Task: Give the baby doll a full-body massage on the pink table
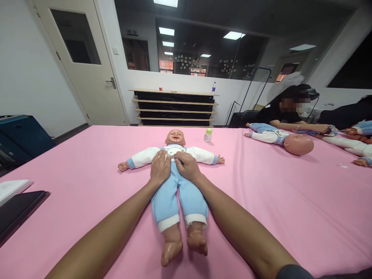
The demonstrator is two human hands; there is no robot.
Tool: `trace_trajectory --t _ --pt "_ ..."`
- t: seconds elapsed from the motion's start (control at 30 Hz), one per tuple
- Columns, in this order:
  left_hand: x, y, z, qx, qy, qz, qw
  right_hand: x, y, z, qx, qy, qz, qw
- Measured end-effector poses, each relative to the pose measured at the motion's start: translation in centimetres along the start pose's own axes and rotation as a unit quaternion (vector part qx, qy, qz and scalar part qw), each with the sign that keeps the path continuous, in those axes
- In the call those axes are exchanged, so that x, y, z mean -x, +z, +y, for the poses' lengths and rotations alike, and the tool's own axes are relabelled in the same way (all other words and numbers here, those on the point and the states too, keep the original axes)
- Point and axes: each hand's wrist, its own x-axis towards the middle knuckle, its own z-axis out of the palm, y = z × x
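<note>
A baby doll [176, 186] lies on its back on the pink-covered table, feet toward me and arms spread out to the sides. It wears a white top with blue cuffs and fluffy light blue trousers. My left hand [161, 167] rests flat on the left side of the doll's belly, fingers stretched toward its chest. On the right side my right hand [186, 166] lies flat in the same way, its fingertips close to those of the left. Part of the bear picture on the top shows between my hands. Neither hand grips anything.
Beyond the doll's arm stands a small white bottle [207, 135] with a green cap. Another doll [279, 137] lies at the right, near a person [290, 108] at the table. A dark tablet-like object [20, 213] and a white box [13, 190] sit at the left edge.
</note>
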Motion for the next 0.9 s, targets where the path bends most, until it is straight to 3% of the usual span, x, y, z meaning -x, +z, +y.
trace_trajectory --t 0.17,0.43,0.67,0.9 --pt "0.3 -0.7 1.0 0.012 0.014 0.038 0.999 -0.2 0.4 0.6 0.028 0.054 0.005 0.998" --pt "0.5 -1.4 1.8 0.006 0.075 0.024 0.997 -0.2 1.0 1.6 0.053 0.137 0.02 0.989" --pt "0.3 -2.0 2.1 -0.015 0.155 -0.083 0.984 -0.1 0.5 1.0 0.079 0.184 0.059 0.978" --pt "-0.1 -2.1 2.4 -0.049 0.142 -0.127 0.981 -0.1 0.2 0.6 0.096 0.198 0.064 0.973"
